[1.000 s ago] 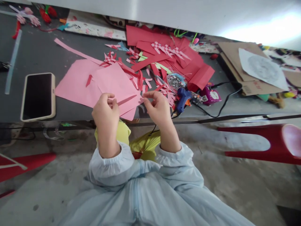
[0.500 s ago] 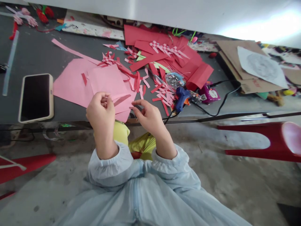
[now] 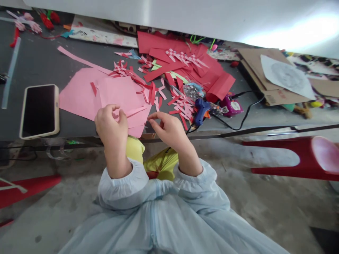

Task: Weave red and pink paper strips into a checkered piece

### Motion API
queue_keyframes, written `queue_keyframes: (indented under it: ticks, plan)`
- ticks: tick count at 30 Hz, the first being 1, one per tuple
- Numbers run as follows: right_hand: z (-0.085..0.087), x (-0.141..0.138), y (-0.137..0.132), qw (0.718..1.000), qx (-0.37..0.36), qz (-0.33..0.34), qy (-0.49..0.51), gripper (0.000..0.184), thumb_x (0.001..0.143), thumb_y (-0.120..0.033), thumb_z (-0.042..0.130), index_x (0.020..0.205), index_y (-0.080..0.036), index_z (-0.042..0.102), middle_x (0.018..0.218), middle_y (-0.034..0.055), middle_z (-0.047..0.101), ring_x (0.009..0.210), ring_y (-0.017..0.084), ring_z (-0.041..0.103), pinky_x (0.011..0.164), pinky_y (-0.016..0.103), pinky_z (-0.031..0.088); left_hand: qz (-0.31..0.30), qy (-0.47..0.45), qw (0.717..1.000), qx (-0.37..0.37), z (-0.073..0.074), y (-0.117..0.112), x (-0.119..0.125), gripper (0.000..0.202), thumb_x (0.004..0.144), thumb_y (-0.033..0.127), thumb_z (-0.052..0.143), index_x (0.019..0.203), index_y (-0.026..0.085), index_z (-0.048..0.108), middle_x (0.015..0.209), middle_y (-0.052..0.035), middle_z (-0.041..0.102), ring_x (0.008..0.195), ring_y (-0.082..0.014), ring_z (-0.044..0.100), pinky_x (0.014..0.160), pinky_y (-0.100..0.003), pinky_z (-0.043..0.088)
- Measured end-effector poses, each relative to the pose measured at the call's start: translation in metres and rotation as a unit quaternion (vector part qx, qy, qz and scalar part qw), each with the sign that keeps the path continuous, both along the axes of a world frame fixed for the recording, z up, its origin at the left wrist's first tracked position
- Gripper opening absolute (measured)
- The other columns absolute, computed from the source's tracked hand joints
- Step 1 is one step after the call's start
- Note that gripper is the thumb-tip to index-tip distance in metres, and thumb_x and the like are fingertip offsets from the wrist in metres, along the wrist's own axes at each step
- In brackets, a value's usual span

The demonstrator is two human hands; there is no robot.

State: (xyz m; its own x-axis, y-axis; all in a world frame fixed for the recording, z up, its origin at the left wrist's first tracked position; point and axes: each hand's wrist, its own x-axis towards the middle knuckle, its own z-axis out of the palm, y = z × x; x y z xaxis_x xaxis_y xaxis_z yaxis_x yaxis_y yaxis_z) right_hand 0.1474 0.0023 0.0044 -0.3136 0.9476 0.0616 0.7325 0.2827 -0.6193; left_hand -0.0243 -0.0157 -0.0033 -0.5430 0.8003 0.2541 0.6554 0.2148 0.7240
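My left hand (image 3: 109, 121) pinches one end of a thin pink paper strip (image 3: 135, 112) above the table's front edge. The strip runs to the right over a pink paper sheet (image 3: 79, 95). My right hand (image 3: 166, 127) is curled, its fingertips pinched near the strip's other end; whether it touches the strip I cannot tell. Both hands hover over the dark table (image 3: 39, 67) near its front edge.
A phone (image 3: 39, 110) lies face up at the left. Red paper sheets (image 3: 185, 60) and cut strips (image 3: 180, 102) pile up behind. A blue glue gun (image 3: 200, 110) with a black cord lies at the right. Cardboard (image 3: 265, 70) lies far right; a red stool (image 3: 291, 158) stands beside me.
Both hands have drifted a little left and toward me with the strip. The right hand's fingers have come off the strip's end slightly. The view has shifted a little.
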Motion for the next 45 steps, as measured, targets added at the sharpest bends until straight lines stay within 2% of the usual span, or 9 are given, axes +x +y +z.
queue_keyframes:
  ticks: [7,12,14,20,27,32,35,39,45]
  plan:
    - [0.003,0.011,0.011,0.996,0.057,-0.004,-0.075,0.023,0.093,-0.025,0.051,0.102,-0.019,0.071,0.095,0.0067,0.077,0.076,0.019,0.066,0.070,0.031,0.041,-0.061,-0.077,0.995,0.020,-0.003,0.002,0.000,0.018,0.087,0.022,0.056,0.097,0.019,0.071,0.097,-0.0064,0.075,0.085,-0.0188,0.067,0.080,-0.032,0.051]
    - [0.014,0.017,0.026,0.984,0.077,0.001,-0.162,0.024,0.091,-0.021,0.050,0.101,-0.017,0.072,0.101,0.0097,0.078,0.089,0.026,0.069,0.072,0.034,0.042,-0.124,-0.050,0.988,-0.077,-0.004,-0.001,0.002,0.015,0.088,0.027,0.059,0.094,0.021,0.071,0.094,-0.0070,0.076,0.089,-0.0217,0.069,0.082,-0.034,0.050]
    - [0.020,0.017,0.034,0.979,0.083,0.005,-0.187,0.024,0.090,-0.021,0.050,0.100,-0.018,0.072,0.101,0.0102,0.078,0.091,0.028,0.070,0.073,0.035,0.042,-0.139,-0.041,0.986,-0.086,-0.003,-0.001,0.002,0.016,0.088,0.028,0.059,0.095,0.021,0.071,0.097,-0.0076,0.076,0.092,-0.0222,0.069,0.084,-0.034,0.049]
    - [0.030,0.010,0.065,0.964,0.112,0.020,-0.240,0.028,0.088,-0.018,0.049,0.103,-0.017,0.073,0.105,0.0117,0.078,0.098,0.031,0.069,0.077,0.037,0.044,-0.107,-0.056,0.991,-0.062,0.002,-0.003,0.003,0.017,0.090,0.027,0.058,0.096,0.020,0.072,0.094,-0.0062,0.076,0.084,-0.0208,0.069,0.077,-0.032,0.047]
    - [0.024,-0.001,0.091,0.949,0.132,0.074,-0.275,0.031,0.086,-0.017,0.046,0.100,-0.018,0.074,0.103,0.0129,0.077,0.098,0.032,0.069,0.076,0.038,0.046,-0.115,-0.092,0.988,-0.040,0.005,-0.003,0.004,0.016,0.090,0.024,0.058,0.096,0.021,0.073,0.094,-0.0046,0.077,0.083,-0.0180,0.068,0.077,-0.030,0.047]
    - [0.018,-0.004,0.107,0.940,0.128,0.085,-0.305,0.039,0.086,-0.016,0.047,0.115,-0.018,0.073,0.110,0.0152,0.077,0.103,0.034,0.068,0.079,0.041,0.048,-0.123,-0.102,0.986,-0.040,0.004,-0.004,0.002,0.016,0.090,0.023,0.059,0.097,0.020,0.073,0.095,-0.0048,0.077,0.083,-0.0178,0.069,0.077,-0.029,0.048]
    - [0.013,-0.005,0.113,0.932,0.130,0.089,-0.327,0.040,0.085,-0.017,0.049,0.117,-0.019,0.073,0.114,0.0148,0.076,0.106,0.035,0.068,0.082,0.043,0.049,-0.123,-0.108,0.986,-0.036,0.003,-0.005,0.000,0.015,0.090,0.022,0.059,0.096,0.021,0.072,0.096,-0.0043,0.077,0.082,-0.0170,0.069,0.077,-0.028,0.048]
    - [0.009,-0.009,0.114,0.926,0.123,0.096,-0.343,0.034,0.086,-0.017,0.050,0.103,-0.018,0.078,0.107,0.0148,0.077,0.100,0.033,0.069,0.082,0.042,0.051,-0.127,-0.111,0.985,-0.028,0.002,-0.006,0.000,0.015,0.090,0.022,0.058,0.097,0.021,0.072,0.097,-0.0045,0.077,0.083,-0.0171,0.069,0.078,-0.028,0.049]
    - [0.018,-0.004,0.113,0.943,0.137,0.081,-0.294,0.037,0.085,-0.015,0.049,0.108,-0.016,0.078,0.109,0.0164,0.076,0.104,0.034,0.068,0.085,0.043,0.051,-0.124,-0.116,0.985,-0.029,0.001,-0.005,-0.001,0.016,0.090,0.022,0.058,0.097,0.020,0.072,0.097,-0.0047,0.077,0.084,-0.0175,0.069,0.078,-0.029,0.049]
